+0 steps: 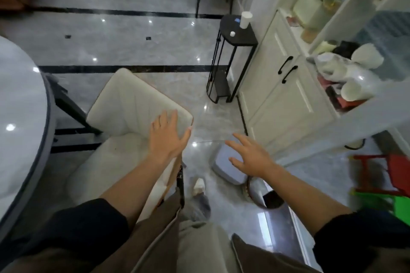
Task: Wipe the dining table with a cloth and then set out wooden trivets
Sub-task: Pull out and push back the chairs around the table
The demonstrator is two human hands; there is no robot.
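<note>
Stage of task: While neither cloth nor wooden trivets show anywhere in view, I judge the wiping not yet begun and the person to be walking between the table and the cabinets.
Task's things: the round dining table with pale glossy marble top and dark rim (24, 104) fills the left edge; what shows of its top is bare; where the cloth and trivets lie cannot be told.
Left hand: the left hand (166, 134) is spread flat, fingers apart, holding nothing, over the near corner of the cream upholstered dining chair (133, 104); whether it touches the backrest I cannot tell.
Right hand: the right hand (248, 157) is likewise spread and empty, hovering above the floor over a low pale lilac rounded object (226, 167) that is too blurred to name.
Key relation: the table lies to the left of both hands, past the chair; the left hand is the nearer to it, and the chair stands between.
Other way: the white cabinet with black handles (286, 86) and the open white shelving (355, 55) lie to the right, nearer the right hand.
Containers: the shelves hold white jars or cups, a crumpled pale plastic bag (330, 64) and assorted boxes; nothing there reads as a cloth or trivet.
Side stand: the slim black metal side table (238, 35) carries a white cylindrical cup (245, 19) and a small white cap-like item.
Next move, as a judgement: a cloth must be found first, likelier on the shelf side than on the table.
</note>
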